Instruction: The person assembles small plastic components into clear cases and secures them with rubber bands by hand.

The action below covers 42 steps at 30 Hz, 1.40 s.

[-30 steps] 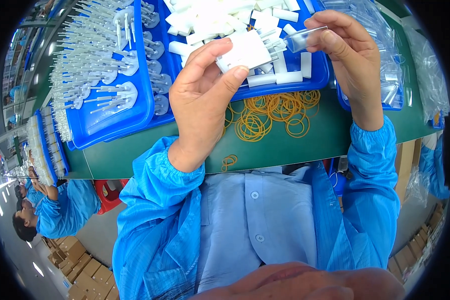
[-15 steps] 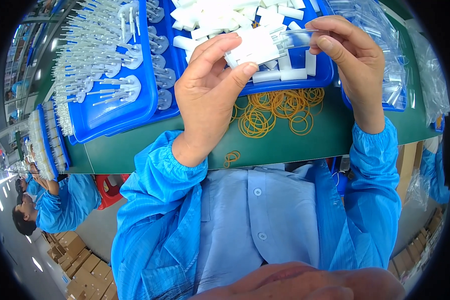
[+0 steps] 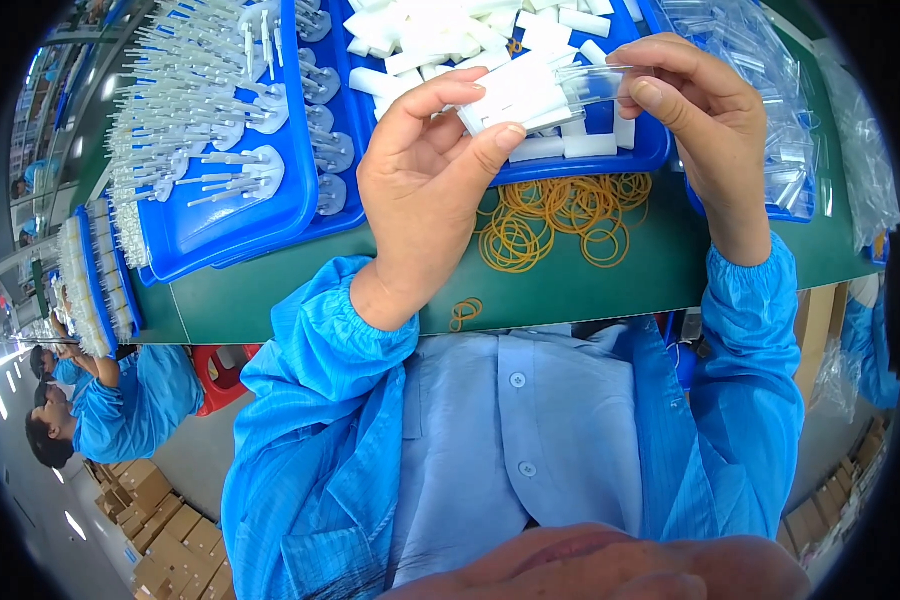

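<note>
My left hand (image 3: 425, 185) grips a flat white block (image 3: 518, 95) by its edges, thumb on the near side and index finger over the top. From the block's right end runs a clear plastic piece (image 3: 596, 82), thin and tube-like. Pinched on its far end are the thumb and fingers of my right hand (image 3: 700, 110). Whether the clear piece goes into the block or only lies against it I cannot tell. Both are held above a blue tray (image 3: 595, 172) heaped with white foam-like pieces (image 3: 420, 60).
Yellow rubber bands (image 3: 560, 215) lie on the green table (image 3: 570, 295), a few nearer me. Blue trays of white stemmed parts (image 3: 245, 170) stand at left. Clear plastic pieces (image 3: 785, 165) fill a tray at right. A co-worker (image 3: 135, 395) sits far left, by cardboard boxes (image 3: 170, 525).
My left hand and the white block have shifted slightly to the right, closer to my right hand. Less of the clear piece shows between them. The right hand has barely moved.
</note>
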Available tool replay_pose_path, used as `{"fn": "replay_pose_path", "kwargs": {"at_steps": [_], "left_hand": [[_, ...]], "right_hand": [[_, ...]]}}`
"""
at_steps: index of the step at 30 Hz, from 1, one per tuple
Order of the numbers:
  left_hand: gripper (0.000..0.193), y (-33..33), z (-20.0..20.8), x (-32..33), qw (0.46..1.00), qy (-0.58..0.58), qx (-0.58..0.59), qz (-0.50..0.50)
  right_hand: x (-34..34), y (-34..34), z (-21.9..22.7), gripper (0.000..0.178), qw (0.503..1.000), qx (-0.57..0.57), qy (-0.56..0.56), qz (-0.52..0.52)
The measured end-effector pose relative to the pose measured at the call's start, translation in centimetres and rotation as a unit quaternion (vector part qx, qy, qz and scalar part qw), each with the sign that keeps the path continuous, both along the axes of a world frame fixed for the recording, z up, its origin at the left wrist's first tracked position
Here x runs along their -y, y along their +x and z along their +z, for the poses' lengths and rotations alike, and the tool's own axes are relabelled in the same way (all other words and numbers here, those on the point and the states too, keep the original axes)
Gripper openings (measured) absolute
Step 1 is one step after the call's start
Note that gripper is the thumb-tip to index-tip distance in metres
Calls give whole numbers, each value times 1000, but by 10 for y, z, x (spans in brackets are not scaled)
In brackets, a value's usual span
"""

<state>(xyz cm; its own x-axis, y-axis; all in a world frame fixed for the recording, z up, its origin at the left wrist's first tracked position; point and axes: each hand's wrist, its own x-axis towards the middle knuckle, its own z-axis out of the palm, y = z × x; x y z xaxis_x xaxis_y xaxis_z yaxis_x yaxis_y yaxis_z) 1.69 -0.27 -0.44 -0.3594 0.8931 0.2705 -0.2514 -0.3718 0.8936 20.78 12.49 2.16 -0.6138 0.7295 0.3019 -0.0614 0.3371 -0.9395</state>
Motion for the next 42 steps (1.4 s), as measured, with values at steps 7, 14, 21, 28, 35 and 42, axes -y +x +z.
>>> {"fn": "replay_pose_path", "kwargs": {"at_steps": [7,14,21,28,35,42], "left_hand": [[31,0,1,1,1000,-6,1,1],[29,0,2,1,1000,-7,9,-3],[29,-1,2,1,1000,-18,10,-7],[29,0,1,0,1000,-13,-1,-10],[33,-1,1,-1,998,-47,-43,5],[24,-4,-4,-3,992,-58,-90,61]], "right_hand": [[-2,2,-5,24,999,-20,-44,12],[-2,3,-7,29,997,-31,-64,17],[-1,2,-6,28,998,-29,-48,20],[3,0,-6,25,997,-32,-65,7],[11,-9,-2,22,999,-24,-25,26],[17,-16,-3,22,997,-46,-41,43]]}}
